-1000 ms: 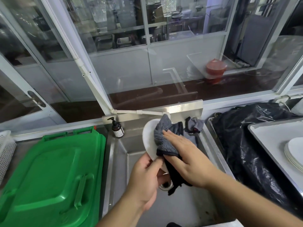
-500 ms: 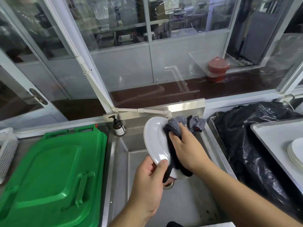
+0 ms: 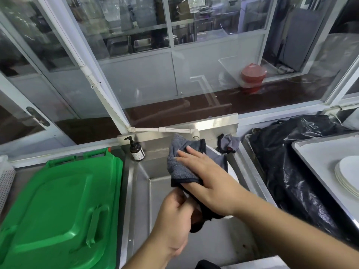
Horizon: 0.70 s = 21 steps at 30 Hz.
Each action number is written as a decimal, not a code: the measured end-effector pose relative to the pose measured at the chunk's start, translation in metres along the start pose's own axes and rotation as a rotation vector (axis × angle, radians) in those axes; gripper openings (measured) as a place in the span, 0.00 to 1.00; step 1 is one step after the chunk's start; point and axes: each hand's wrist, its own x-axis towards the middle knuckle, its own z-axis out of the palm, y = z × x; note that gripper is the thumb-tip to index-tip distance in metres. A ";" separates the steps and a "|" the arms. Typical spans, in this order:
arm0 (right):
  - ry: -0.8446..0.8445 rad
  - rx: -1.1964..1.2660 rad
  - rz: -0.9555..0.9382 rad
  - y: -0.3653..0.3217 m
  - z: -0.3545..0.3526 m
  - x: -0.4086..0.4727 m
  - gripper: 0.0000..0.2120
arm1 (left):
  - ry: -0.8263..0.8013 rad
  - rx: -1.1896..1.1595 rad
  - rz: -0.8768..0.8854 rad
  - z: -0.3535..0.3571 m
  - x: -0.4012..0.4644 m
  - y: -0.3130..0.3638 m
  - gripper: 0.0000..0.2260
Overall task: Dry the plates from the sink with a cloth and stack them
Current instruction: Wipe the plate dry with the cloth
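Grey cloth (image 3: pixel 184 164) pressed flat on a white plate (image 3: pixel 232 172) above the steel sink (image 3: pixel 141 191), centre of frame.

Right hand (image 3: pixel 206 177) lies with straight fingers spread on the cloth, covering most of the plate; left hand (image 3: pixel 174 214), just below, curls round the plate's lower edge and the cloth's dark hem. At right edge, stacked plates (image 3: pixel 347 174) sit on a tray (image 3: pixel 318 152); a green lid (image 3: pixel 58 206) fills lower left.

Right hand (image 3: pixel 208 179) flattened, fingers now straight, pressing cloth (image 3: pixel 181 164) against plate (image 3: pixel 232 172); half second ago curled round cloth at rim. Cloth now spread over plate face, hiding most. Left hand (image 3: pixel 175 212) grip shifted lower on bottom edge.
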 end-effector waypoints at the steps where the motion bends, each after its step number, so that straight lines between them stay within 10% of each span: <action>1: 0.021 -0.040 -0.002 0.003 -0.005 0.008 0.26 | -0.031 0.004 -0.008 0.000 -0.001 -0.001 0.08; 7: 0.286 0.210 0.288 0.026 -0.017 0.044 0.05 | -0.071 0.120 0.055 -0.005 -0.002 -0.007 0.10; 15: 0.437 0.734 0.779 0.022 0.013 0.036 0.24 | 0.006 0.445 0.221 -0.012 0.006 -0.008 0.09; 21: 0.454 1.193 0.904 0.014 0.018 0.022 0.19 | -0.014 0.930 0.354 -0.022 0.012 -0.005 0.02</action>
